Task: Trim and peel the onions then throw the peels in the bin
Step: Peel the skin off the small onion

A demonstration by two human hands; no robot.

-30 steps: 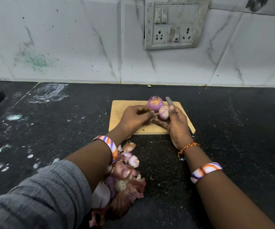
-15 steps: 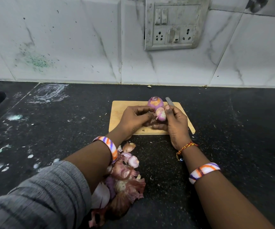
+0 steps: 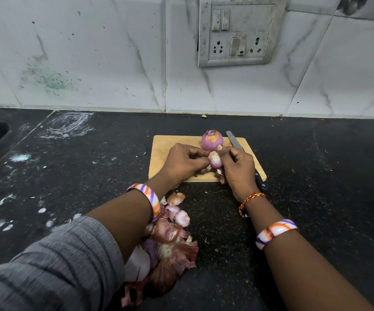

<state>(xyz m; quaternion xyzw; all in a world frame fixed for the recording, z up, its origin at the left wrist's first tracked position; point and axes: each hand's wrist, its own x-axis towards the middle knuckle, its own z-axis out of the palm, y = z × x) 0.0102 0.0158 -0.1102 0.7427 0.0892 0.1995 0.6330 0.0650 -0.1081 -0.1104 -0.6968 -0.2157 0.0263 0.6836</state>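
Small onion (image 3: 215, 160) — pinched between left hand (image 3: 182, 163) and right hand (image 3: 237, 167), held over the near part of the cutting board (image 3: 170, 151). Peeled onion (image 3: 212, 140) at the board's far edge. Knife (image 3: 235, 142) at right, under the right hand. Peels (image 3: 170, 243) — 1 heap on the counter (image 3: 91, 164), near side.

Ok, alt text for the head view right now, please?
Both hands, left hand and right hand, peel a small onion over a wooden cutting board; a peeled onion and knife rest there. Loose peels lie nearer on the black counter.
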